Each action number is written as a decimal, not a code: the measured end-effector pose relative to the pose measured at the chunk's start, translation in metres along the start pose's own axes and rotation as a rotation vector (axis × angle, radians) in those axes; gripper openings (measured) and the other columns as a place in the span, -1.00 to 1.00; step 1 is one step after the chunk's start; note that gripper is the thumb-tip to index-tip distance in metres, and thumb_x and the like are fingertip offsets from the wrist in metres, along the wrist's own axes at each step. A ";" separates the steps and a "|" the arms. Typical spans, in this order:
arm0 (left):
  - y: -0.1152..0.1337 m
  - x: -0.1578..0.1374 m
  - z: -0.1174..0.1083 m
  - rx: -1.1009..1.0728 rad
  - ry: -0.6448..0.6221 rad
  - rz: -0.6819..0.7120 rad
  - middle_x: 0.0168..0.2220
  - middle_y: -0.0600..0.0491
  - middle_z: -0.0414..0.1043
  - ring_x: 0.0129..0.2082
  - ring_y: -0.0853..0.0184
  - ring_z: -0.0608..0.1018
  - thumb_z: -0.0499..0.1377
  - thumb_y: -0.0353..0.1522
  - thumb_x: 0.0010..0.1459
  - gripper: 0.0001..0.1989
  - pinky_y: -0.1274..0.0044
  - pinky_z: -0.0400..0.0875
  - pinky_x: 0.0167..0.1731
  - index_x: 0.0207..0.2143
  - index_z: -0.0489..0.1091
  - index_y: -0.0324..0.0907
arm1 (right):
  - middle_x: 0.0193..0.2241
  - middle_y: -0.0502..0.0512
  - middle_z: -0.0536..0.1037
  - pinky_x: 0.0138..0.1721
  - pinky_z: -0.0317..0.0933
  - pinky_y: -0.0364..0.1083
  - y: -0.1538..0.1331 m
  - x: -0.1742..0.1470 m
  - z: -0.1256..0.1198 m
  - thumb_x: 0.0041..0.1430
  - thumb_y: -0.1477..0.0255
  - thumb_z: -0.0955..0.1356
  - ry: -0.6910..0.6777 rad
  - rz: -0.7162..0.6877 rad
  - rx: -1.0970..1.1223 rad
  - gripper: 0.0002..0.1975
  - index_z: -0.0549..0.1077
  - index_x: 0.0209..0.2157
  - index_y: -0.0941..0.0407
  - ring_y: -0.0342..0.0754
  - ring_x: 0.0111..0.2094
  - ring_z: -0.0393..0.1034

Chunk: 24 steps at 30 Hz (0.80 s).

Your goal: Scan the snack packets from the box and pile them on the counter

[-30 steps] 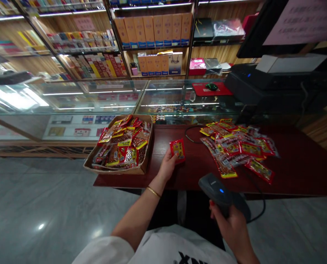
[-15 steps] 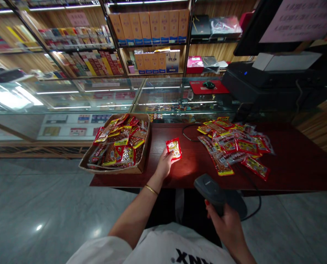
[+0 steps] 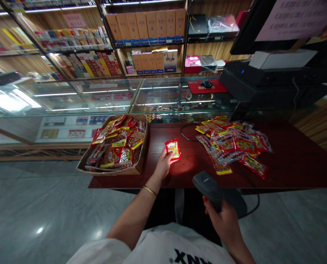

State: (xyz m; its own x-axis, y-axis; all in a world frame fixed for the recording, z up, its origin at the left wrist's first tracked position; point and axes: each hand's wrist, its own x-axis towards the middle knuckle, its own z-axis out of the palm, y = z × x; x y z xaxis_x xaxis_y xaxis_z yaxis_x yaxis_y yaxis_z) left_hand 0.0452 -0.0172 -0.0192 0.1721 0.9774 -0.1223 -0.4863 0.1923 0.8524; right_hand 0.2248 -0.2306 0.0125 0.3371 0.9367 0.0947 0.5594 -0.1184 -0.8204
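Note:
My left hand (image 3: 163,164) is closed on a small red and yellow snack packet (image 3: 173,148), held over the dark red table. My right hand (image 3: 224,220) is wrapped round the handle of a dark grey barcode scanner (image 3: 208,186), its head turned toward the packet. Light falls on the packet and the tabletop beside it. Left of my left hand, a cardboard box (image 3: 140,168) is heaped with similar shiny packets (image 3: 118,143). A loose pile of snack packets (image 3: 233,142) lies on the table to the right.
The dark red table (image 3: 163,179) runs along a glass display counter (image 3: 97,97). A black cable (image 3: 258,205) hangs by the table's front edge. At the right stand a monitor (image 3: 246,40) and a black machine (image 3: 262,84). A mouse (image 3: 206,84) rests on a red mat (image 3: 221,87).
The view has shifted slightly. Both hands keep their holds on the snack packet and the barcode scanner, with hardly any movement between them.

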 end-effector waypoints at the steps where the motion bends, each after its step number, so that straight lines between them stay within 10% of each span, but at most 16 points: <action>1: 0.000 0.000 0.000 0.009 0.005 -0.003 -0.06 -0.10 0.60 -0.06 0.09 0.64 0.41 -0.17 0.05 -0.33 0.11 0.47 0.07 0.19 0.36 -0.12 | -0.60 0.07 0.61 -0.43 0.40 -0.08 0.000 0.001 0.001 0.26 -0.05 0.32 0.003 -0.005 -0.004 -0.52 0.57 -0.36 0.09 0.05 -0.55 0.57; 24: 0.002 -0.002 0.003 0.027 0.020 0.002 -0.08 -0.07 0.60 -0.05 0.10 0.63 0.40 -0.21 0.05 -0.44 0.11 0.43 0.12 0.08 0.44 -0.18 | -0.48 0.19 0.69 -0.34 0.48 -0.05 0.002 0.006 0.007 0.31 -0.09 0.28 0.027 -0.050 -0.018 -0.44 0.59 -0.24 0.13 0.11 -0.50 0.63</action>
State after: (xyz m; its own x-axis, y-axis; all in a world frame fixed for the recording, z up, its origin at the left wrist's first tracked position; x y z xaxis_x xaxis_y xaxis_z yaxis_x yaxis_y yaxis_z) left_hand 0.0463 -0.0191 -0.0162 0.1537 0.9795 -0.1304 -0.4634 0.1880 0.8660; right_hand 0.2231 -0.2230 0.0077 0.3285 0.9324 0.1510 0.5894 -0.0774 -0.8041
